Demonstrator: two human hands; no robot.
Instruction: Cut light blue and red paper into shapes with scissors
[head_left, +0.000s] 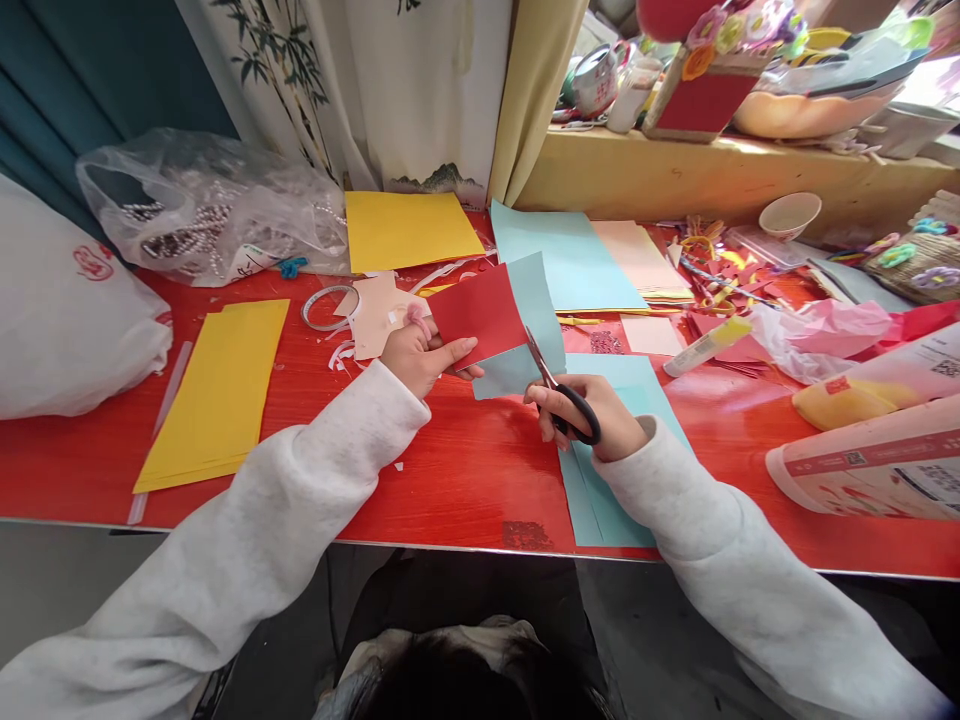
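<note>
My left hand (427, 357) is closed on a red sheet of paper (480, 312), with its thumb on top. Behind the red sheet lies a larger light blue sheet (541, 305), held together with it. In my right hand (592, 408) is a pair of scissors (556, 385) with black handles. Its blades point up and away at the right edge of the red sheet, over the blue one. Whether the blades are cutting into the paper I cannot tell. Under the right hand, more light blue paper (626, 410) lies on the table.
Yellow paper strips (217, 395) lie at the left, near a white bag (71, 300). A tape roll (330, 308) and pale pink paper (382, 312) sit behind my left hand. At the right are a glue stick (707, 346) and a large printed container (870, 460).
</note>
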